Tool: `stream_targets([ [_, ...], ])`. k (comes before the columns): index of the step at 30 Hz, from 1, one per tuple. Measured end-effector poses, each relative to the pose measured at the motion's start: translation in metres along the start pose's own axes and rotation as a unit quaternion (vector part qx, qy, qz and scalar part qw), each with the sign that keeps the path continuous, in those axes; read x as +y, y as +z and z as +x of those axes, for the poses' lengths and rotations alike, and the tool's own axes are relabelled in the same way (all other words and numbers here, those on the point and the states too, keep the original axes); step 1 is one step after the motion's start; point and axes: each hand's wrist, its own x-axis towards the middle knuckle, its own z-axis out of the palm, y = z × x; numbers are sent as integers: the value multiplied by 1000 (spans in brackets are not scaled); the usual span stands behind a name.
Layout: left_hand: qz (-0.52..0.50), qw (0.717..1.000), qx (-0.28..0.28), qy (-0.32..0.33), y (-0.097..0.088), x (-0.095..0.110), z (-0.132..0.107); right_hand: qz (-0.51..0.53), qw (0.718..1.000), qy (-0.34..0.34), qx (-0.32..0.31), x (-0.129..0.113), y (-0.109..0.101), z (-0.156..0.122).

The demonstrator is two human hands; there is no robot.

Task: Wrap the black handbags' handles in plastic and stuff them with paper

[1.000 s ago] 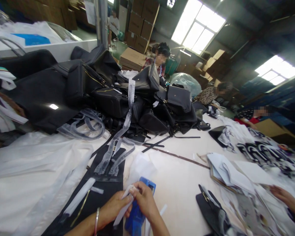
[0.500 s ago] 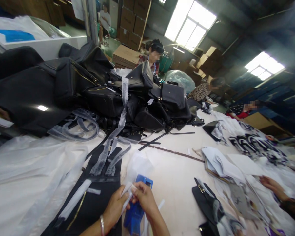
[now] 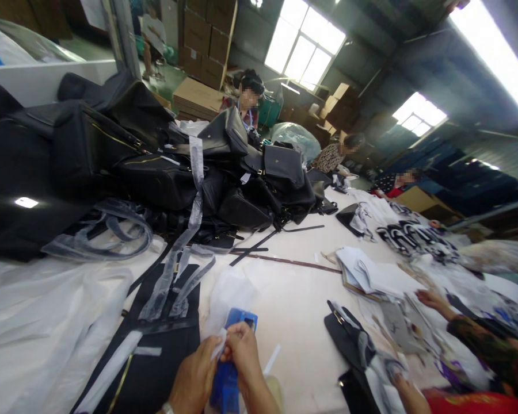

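At the bottom centre, my left hand and my right hand are closed together, pinching a strip of white paper between their fingertips. Directly under them stands a blue plastic tool on the white table. A flat black bag with a gold zip and film-wrapped straps lies just left of my left hand. A thin white strip lies on the table to the right of my right hand.
A big heap of black handbags fills the far left of the table. A co-worker's hand and sleeve reach over papers at the right, beside a black purse. Other people sit beyond. White plastic sheeting covers the left.
The view has swung right and down, so everything has slid left. My hands stay pinched on the white strip over the blue tool. The co-worker's arm shows further into view.
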Motion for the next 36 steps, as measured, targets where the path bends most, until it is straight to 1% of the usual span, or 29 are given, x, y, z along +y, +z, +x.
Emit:
stream_targets([
  [2,59,996,-2,60,3,-5,1,17,1000,8,-11,-1,-4,-1],
  [4,110,991,-4,81,5,-7,2,32,999,1,-37,-5,-7,-6],
  [7,158,985,-10,65,7,-5,1,23,997,-28,-72,-10,-8,-13],
  [10,147,988,-47,26,5,4,-1,-27,995,-65,-71,-14,-9,-17],
  [12,90,994,-59,8,1,11,-2,-72,991,-96,-60,-15,-11,-17],
  [13,41,997,-64,-9,-2,15,-2,-95,988,-112,-55,-16,-12,-17],
  [14,-20,997,-70,-36,-6,18,-1,-115,984,-126,-51,-16,-14,-18],
  [15,-92,990,-79,-73,-10,21,1,-129,981,-135,-49,-17,-15,-18],
  [16,-168,975,-89,-117,-13,24,3,-136,980,-138,-49,-18,-16,-20],
  [18,-311,924,-98,-198,-18,29,9,-146,978,-139,-52,-21,-15,-22],
  [20,-407,875,-93,-245,-19,31,13,-177,971,-154,-52,-26,-11,-25],
  [21,-433,859,-87,-260,-19,31,14,-202,964,-167,-52,-29,-10,-26],
  [23,-451,844,-79,-277,-17,30,15,-248,949,-188,-52,-34,-9,-30],
  [25,-450,844,-75,-281,-17,27,15,-259,947,-188,-40,-34,-16,-36],
  [26,-446,847,-73,-280,-18,26,16,-256,949,-180,-19,-31,-22,-41],
  [28,-431,855,-65,-281,-22,24,16,-266,949,-159,56,-16,-40,-54],
  [30,-417,861,-57,-286,-25,22,17,-302,934,-136,138,10,-57,-67],
  [31,-412,862,-57,-288,-27,22,18,-317,926,-125,161,26,-63,-73],
  [32,-410,863,-60,-289,-28,21,19,-319,926,-117,164,42,-67,-79],
  [34,-408,863,-70,-290,-28,20,20,-287,942,-97,142,71,-68,-86],
  [36,-397,865,-87,-293,-28,20,20,-253,955,-89,125,92,-66,-89],
])
